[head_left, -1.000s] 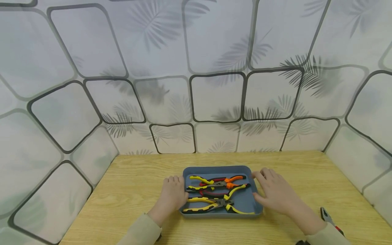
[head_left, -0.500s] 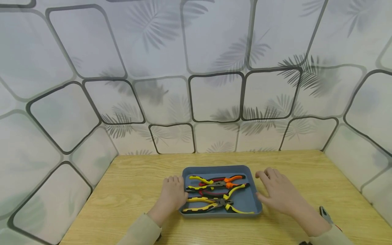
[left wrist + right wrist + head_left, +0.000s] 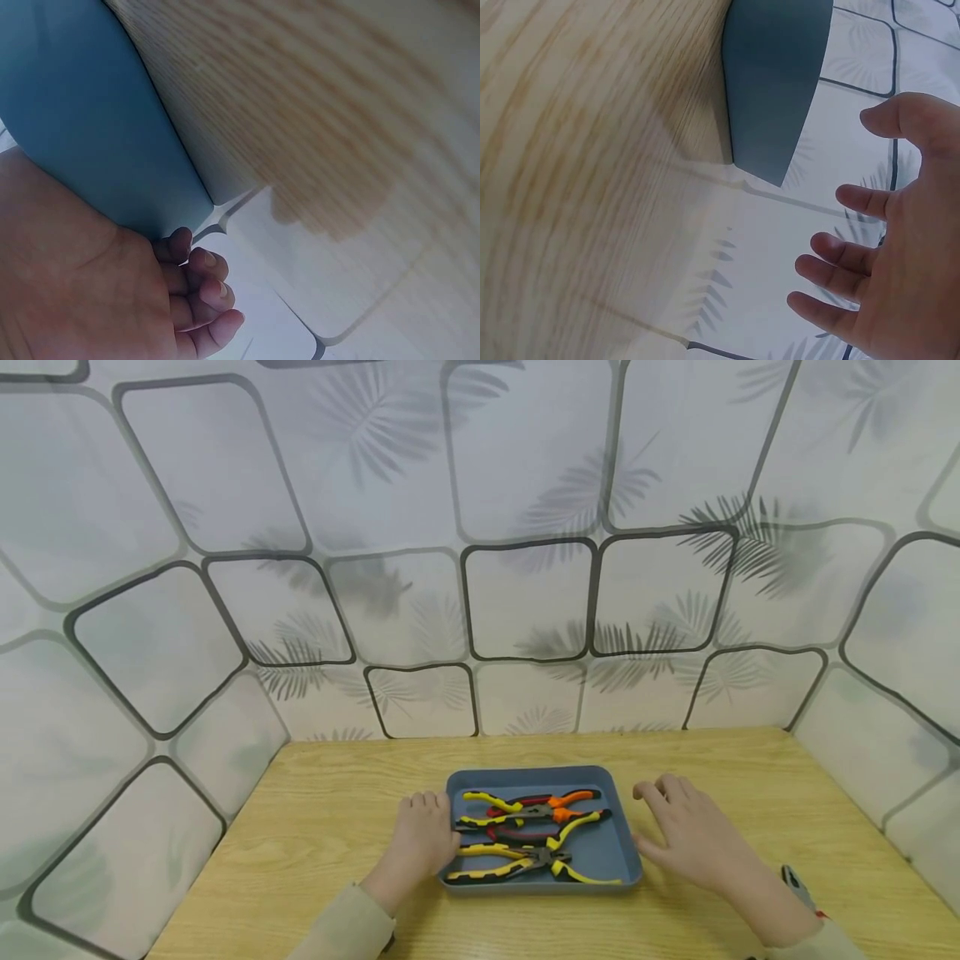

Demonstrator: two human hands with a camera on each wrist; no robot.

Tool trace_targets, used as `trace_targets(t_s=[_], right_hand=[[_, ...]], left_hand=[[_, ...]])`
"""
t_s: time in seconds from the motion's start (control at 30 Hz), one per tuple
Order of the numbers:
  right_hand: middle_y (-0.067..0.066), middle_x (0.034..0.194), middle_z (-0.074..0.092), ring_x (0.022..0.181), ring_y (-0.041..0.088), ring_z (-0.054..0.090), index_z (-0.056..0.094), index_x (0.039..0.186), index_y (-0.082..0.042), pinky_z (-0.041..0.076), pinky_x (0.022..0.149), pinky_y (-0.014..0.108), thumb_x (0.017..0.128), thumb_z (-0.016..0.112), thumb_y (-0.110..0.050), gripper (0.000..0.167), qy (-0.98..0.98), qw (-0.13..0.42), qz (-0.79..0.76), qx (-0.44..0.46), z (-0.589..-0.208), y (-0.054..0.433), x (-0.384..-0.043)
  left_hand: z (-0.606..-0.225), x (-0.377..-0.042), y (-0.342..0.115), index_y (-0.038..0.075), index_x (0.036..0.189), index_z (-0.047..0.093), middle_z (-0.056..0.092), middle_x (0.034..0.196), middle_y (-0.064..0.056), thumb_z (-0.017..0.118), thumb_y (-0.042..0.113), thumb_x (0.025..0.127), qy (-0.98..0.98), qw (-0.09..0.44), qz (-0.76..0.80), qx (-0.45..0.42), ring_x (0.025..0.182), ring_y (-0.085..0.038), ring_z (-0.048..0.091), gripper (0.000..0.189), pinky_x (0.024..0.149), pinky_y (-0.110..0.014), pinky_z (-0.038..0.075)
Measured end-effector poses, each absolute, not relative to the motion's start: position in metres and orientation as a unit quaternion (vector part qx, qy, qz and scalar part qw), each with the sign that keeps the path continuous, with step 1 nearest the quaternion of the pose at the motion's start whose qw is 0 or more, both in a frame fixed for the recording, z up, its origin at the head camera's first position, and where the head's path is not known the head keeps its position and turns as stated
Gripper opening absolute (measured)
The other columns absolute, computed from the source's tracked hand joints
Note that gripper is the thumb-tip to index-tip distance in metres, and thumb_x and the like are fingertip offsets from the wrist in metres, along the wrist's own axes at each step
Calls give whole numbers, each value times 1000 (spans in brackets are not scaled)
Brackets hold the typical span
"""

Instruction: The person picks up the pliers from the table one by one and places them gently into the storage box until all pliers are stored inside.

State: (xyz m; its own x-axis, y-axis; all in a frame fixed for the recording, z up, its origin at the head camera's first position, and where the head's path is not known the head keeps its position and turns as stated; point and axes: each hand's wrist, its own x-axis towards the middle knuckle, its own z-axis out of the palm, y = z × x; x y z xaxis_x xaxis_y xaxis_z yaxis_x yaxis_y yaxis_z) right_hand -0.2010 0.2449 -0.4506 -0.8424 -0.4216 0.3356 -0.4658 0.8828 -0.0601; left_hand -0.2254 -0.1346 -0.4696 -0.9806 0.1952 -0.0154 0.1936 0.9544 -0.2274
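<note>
A blue-grey tray (image 3: 592, 853) stands on the wooden table with several pliers in it. One pair of pliers (image 3: 573, 802) has orange-and-black handles, others have yellow-and-black handles (image 3: 491, 872), and dark red handles (image 3: 525, 837) lie among them. My left hand (image 3: 422, 835) holds the tray's left edge, the thumb over the rim. In the left wrist view its fingers (image 3: 217, 294) curl loosely outside the wall. To the right of the tray, my right hand (image 3: 693, 835) hovers apart from it with fingers spread and slightly bent, holding nothing.
Another pair of pliers (image 3: 798, 887) with a red handle lies at the table's right, partly hidden by the right sleeve. A patterned cloth backdrop (image 3: 528, 602) encloses the back and sides of the wooden table (image 3: 360, 768).
My right hand has let go of the tray's right edge and drawn off to the right. The left hand and the tray stay where they were.
</note>
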Motion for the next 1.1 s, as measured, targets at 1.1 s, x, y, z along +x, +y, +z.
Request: trace_targets(t_s=[1.1], right_hand=[[1, 100, 53, 85, 15, 46, 59, 124, -16, 40, 69, 32, 89, 80, -38, 46, -967, 134, 70, 206, -451, 253, -186]], left_hand=[[-468, -223, -135, 2, 112, 57, 61, 101, -14, 62, 44, 99, -988, 13, 110, -105, 97, -28, 60, 44, 94, -45, 51]])
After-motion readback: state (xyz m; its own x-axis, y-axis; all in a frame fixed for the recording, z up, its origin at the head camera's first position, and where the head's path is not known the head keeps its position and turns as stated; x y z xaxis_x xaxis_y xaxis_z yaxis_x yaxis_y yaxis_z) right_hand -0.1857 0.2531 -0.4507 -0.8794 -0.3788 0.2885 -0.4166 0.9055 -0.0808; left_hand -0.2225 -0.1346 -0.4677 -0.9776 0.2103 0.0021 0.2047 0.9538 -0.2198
